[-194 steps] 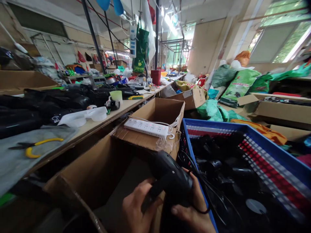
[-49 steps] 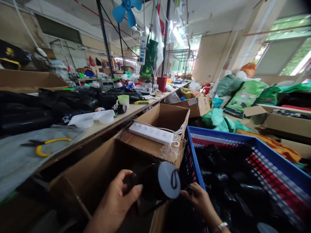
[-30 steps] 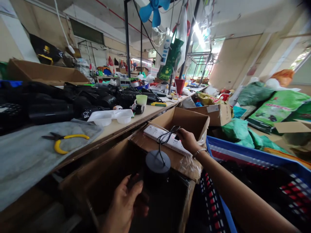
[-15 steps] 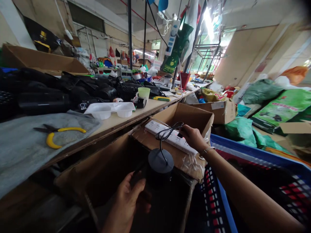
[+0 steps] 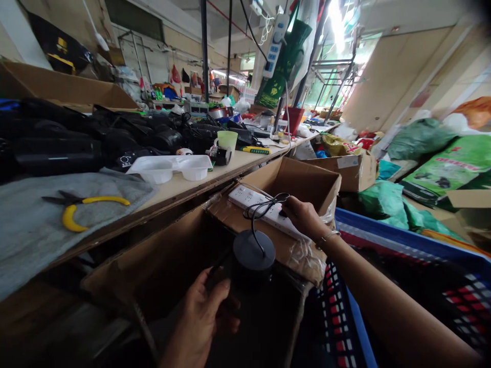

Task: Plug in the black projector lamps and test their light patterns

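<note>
My right hand (image 5: 301, 214) pinches a small black plug (image 5: 283, 212) against the white power strip (image 5: 245, 197), which lies on a cardboard flap. A looped black cord (image 5: 264, 205) runs over the strip down to the flat round end of a black corded device (image 5: 253, 250). Lower down, my left hand (image 5: 205, 312) is curled around a dark part beside that round end, over the open cardboard box (image 5: 153, 255). Shadow hides most of the device's body and what lies under my left fingers. Whether the plug sits fully in a socket cannot be seen.
Yellow-handled pliers (image 5: 86, 204) lie on grey cloth on the workbench, near a white plastic tray (image 5: 169, 167) and a pale green cup (image 5: 227, 140). Black devices (image 5: 57, 138) are heaped behind. A blue crate (image 5: 355, 327) stands at right, beside green sacks (image 5: 452, 163).
The camera view has shifted slightly, so the bench items sit a little further left and higher. Both hands keep their holds, the right one still at the power strip.
</note>
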A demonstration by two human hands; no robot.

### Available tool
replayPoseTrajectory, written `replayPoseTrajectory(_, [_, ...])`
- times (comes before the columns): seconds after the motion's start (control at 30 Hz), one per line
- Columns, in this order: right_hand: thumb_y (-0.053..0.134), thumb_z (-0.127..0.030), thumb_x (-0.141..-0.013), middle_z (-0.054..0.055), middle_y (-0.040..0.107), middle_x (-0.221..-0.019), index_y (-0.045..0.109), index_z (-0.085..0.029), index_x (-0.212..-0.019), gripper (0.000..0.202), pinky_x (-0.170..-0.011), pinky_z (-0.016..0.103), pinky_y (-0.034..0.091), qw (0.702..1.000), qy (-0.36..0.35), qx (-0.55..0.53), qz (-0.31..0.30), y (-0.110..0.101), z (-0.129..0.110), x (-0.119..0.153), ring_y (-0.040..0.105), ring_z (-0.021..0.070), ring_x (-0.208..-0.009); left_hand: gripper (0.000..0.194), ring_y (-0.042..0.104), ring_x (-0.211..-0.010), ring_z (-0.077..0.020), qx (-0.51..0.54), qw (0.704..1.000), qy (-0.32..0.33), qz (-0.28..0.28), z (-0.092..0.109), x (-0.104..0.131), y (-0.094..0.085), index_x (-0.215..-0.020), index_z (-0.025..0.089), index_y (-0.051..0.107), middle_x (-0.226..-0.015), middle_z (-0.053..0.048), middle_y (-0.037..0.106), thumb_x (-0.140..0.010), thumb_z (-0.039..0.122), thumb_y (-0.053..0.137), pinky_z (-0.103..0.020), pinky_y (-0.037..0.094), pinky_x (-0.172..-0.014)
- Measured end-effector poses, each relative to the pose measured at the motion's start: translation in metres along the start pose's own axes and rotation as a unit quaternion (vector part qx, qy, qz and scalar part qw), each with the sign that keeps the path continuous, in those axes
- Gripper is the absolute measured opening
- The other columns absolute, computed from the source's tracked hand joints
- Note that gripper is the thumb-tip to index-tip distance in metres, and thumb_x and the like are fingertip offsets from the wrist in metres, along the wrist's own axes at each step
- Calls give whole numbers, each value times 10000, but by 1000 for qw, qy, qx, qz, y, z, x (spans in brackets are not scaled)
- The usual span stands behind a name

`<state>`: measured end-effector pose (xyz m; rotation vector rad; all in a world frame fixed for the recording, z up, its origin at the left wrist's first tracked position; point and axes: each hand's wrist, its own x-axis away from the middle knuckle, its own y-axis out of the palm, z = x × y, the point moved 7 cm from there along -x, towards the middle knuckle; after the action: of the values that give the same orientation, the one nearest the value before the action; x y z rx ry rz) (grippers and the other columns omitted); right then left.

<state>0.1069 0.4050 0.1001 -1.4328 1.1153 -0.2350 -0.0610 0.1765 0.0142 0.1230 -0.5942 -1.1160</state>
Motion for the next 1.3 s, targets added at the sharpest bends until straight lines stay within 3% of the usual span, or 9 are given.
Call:
replayPoseTrajectory(0.27, [431, -300, -831, 71, 644, -680, 535, -197, -821, 146, -531, 249, 339, 998, 42, 29, 30, 4, -4, 9, 596, 189, -602, 405, 539, -447, -118, 55, 996, 13, -63, 6, -5, 9, -1013, 171, 432, -571, 11, 610, -711, 331, 647, -210, 436, -405])
replayPoseTrajectory(0.6, [480, -285, -784, 80, 664, -753, 579, -176, -824, 153, -587, 260, 383, 994, 52, 10, 98, 4, -3, 10, 612, 201, -674, 332, 549, -411, -127, 17, 994, 103, 14, 20, -5, -9, -949, 165, 472, -543, 20, 601, -715, 340, 629, -206, 428, -370])
replayPoseTrajectory(1.3, [565, -307, -724, 40, 648, -716, 554, -180, -761, 132, -639, 277, 432, 990, 57, -50, 120, 6, -1, 11, 597, 177, -677, 309, 597, -485, -141, 28, 993, 109, -30, 23, -4, -1, -983, 177, 453, -595, 6, 629, -745, 301, 604, -204, 448, -409])
